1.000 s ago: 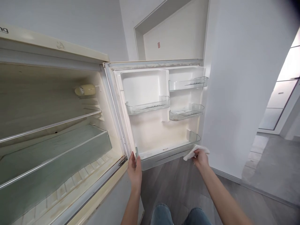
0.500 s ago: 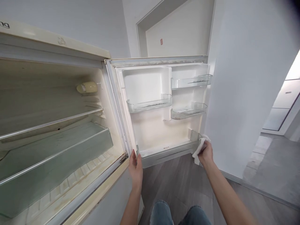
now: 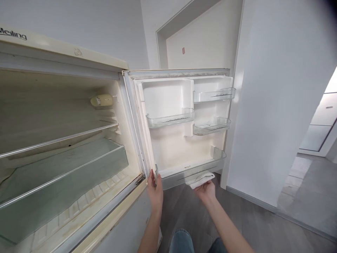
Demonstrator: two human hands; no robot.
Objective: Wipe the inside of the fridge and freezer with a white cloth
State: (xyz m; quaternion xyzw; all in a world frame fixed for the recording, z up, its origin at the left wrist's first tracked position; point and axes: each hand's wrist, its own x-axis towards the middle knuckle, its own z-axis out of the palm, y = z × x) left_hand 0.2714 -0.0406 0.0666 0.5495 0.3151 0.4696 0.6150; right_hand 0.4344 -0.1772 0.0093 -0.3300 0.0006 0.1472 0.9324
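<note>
My right grip [image 3: 206, 191]: closed on a white cloth [image 3: 200, 180] | bottom bin [image 3: 174, 180]: runs left-right across the fridge door [image 3: 171, 147], cloth by its lower edge, right of middle | my left grip [image 3: 156, 192]: slightly parted, at its left end, hold unclear

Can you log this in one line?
left hand: at hinge-side end of lower door bin; right hand: holding white cloth by bin front; refrigerator door: open
</note>
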